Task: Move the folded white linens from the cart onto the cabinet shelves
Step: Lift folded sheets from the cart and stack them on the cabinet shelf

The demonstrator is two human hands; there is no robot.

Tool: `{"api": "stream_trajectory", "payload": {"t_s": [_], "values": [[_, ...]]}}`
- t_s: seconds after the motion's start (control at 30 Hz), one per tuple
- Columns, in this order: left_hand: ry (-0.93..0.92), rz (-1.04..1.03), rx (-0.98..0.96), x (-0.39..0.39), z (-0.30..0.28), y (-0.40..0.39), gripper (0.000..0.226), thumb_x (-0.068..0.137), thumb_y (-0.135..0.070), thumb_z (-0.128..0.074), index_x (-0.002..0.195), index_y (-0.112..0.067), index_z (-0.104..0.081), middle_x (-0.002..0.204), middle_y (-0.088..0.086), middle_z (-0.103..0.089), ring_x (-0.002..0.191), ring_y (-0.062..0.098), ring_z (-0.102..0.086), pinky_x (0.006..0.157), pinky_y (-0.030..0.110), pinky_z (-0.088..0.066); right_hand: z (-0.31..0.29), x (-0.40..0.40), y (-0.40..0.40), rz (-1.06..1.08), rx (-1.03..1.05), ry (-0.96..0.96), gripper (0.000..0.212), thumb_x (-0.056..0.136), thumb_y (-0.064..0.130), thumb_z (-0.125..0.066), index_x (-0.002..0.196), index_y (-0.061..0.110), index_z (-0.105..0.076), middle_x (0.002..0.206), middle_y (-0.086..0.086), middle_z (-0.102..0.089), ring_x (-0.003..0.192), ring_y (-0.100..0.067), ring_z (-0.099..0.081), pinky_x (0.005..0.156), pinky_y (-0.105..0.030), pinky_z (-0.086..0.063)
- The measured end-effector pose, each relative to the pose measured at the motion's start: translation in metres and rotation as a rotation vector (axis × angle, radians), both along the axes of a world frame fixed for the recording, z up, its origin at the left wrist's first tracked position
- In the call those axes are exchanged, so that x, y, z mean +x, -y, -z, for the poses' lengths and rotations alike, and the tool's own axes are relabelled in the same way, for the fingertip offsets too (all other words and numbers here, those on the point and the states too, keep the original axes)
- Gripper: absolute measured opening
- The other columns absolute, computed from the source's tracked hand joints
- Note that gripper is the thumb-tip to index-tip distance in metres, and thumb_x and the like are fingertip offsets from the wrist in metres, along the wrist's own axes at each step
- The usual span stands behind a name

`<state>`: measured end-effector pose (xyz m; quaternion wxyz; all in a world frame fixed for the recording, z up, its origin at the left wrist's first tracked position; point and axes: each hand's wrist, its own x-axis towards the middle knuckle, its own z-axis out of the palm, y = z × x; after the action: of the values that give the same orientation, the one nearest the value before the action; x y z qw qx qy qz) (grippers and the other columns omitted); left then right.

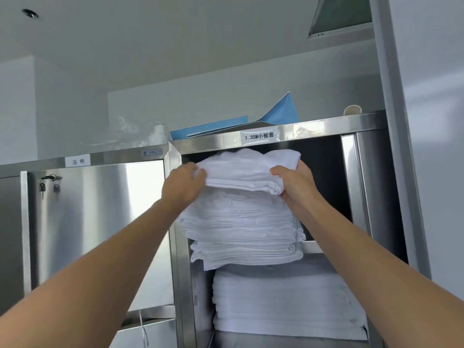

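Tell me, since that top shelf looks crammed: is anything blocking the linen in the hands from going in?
Nothing separate blocks it. The linen in the left hand and right hand sits atop the stack, which fills the opening almost to the top rail.

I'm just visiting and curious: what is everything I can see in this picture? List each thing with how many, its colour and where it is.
folded linen: one, white, atop the upper stack, held at both ends
upper stack: one, white, top shelf of the open cabinet
lower stack: one, white, shelf below
cabinet: one, steel, centre
shelf label: one, white, cabinet top edge
closed door: one, steel, left, with keys in its lock
blue sheets: a few, on top of the cabinet
paper cup: one, pale, cabinet top right
left hand: one, grips the linen's left end
right hand: one, grips its right end
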<state>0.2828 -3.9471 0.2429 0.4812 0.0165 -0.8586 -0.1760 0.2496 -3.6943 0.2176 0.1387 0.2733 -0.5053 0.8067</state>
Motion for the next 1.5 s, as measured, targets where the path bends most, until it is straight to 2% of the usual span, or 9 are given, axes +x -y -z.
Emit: {"api": "stream_trajectory", "payload": {"t_s": [0.2,0.37,0.47,0.57,0.63,0.9,1.03,1.23,1.5], "values": [[0.112,0.039,0.338,-0.024,-0.012,0.041,0.045,0.093,-0.047,-0.058,0.118,-0.01,-0.063,0.113,0.009,-0.065,0.106,0.031,-0.06,0.094,0.039,-0.048,0.012,-0.007,0.003,0.009,0.025,-0.043,0.042,0.087,-0.001,-0.061,0.126,0.014,-0.063,0.11,-0.007,-0.073,0.102,-0.023,-0.071,0.081,-0.035,-0.059],[0.069,0.145,0.54,-0.043,-0.016,0.046,0.053,0.086,-0.056,-0.066,0.085,-0.004,-0.064,0.092,0.011,-0.064,0.085,0.032,-0.061,0.075,0.036,-0.048,0.025,-0.006,0.007,-0.043,0.031,0.013,0.033,0.088,0.0,-0.061,0.114,0.021,-0.064,0.107,-0.004,-0.073,0.099,-0.02,-0.071,0.075,-0.032,-0.059],[0.104,0.17,0.661,-0.046,-0.023,0.044,0.066,0.083,-0.056,-0.072,0.113,0.002,-0.061,0.1,0.014,-0.06,0.086,0.027,-0.057,0.071,0.032,-0.04,0.028,-0.01,0.006,-0.099,0.022,0.076,0.036,0.089,0.004,-0.064,0.123,0.014,-0.063,0.112,-0.007,-0.073,0.104,-0.023,-0.07,0.082,-0.035,-0.059],[0.166,0.176,0.695,-0.047,-0.03,0.05,0.069,0.081,-0.047,-0.077,0.124,0.004,-0.059,0.108,0.018,-0.065,0.096,0.029,-0.064,0.068,0.031,-0.039,0.023,-0.013,0.007,-0.152,-0.07,0.095,0.036,0.095,0.025,-0.063,0.129,0.013,-0.063,0.117,-0.006,-0.073,0.108,-0.022,-0.069,0.089,-0.036,-0.057],[0.202,0.188,0.7,-0.045,-0.034,0.053,0.055,0.082,-0.042,-0.078,0.111,0.002,-0.064,0.094,0.014,-0.062,0.076,0.024,-0.056,0.058,0.028,-0.038,0.017,-0.016,0.009,-0.184,-0.15,0.13,0.041,0.097,0.037,-0.058,0.129,0.013,-0.063,0.119,-0.008,-0.071,0.111,-0.024,-0.068,0.095,-0.039,-0.055],[0.043,0.468,0.956,-0.016,-0.065,0.011,0.019,0.081,-0.023,-0.073,0.084,-0.01,-0.06,0.057,0.004,-0.05,0.045,0.014,-0.039,0.039,0.019,-0.029,-0.013,-0.016,-0.005,-0.019,-0.273,0.291,0.037,0.09,0.029,-0.062,0.122,0.011,-0.067,0.116,-0.011,-0.072,0.105,-0.034,-0.068,0.094,-0.049,-0.054],[0.043,0.531,0.949,-0.008,-0.068,-0.018,0.013,0.082,-0.022,-0.07,0.085,-0.011,-0.062,0.065,0.006,-0.057,0.046,0.013,-0.04,0.044,0.022,-0.032,-0.014,-0.019,-0.032,0.033,-0.251,0.296,0.033,0.09,0.025,-0.058,0.118,0.011,-0.068,0.115,-0.009,-0.072,0.097,-0.032,-0.071,0.083,-0.041,-0.058],[0.343,0.518,0.953,0.008,-0.04,-0.007,0.02,0.089,-0.026,-0.068,0.097,-0.01,-0.059,0.086,0.011,-0.072,0.065,0.022,-0.073,0.045,0.027,-0.056,0.004,-0.009,-0.046,0.108,-0.05,0.323,0.04,0.092,0.022,-0.064,0.127,0.005,-0.059,0.109,-0.016,-0.069,0.092,-0.032,-0.067,0.071,-0.036,-0.054],[0.184,0.549,1.032,0.013,-0.022,-0.013,0.028,0.091,-0.012,-0.071,0.112,0.003,-0.061,0.082,0.014,-0.068,0.063,0.022,-0.07,0.043,0.028,-0.055,0.023,0.003,-0.044,0.105,-0.038,0.331,0.035,0.092,0.015,-0.065,0.124,0.0,-0.061,0.097,-0.014,-0.069,0.083,-0.027,-0.066,0.071,-0.034,-0.053]]}}
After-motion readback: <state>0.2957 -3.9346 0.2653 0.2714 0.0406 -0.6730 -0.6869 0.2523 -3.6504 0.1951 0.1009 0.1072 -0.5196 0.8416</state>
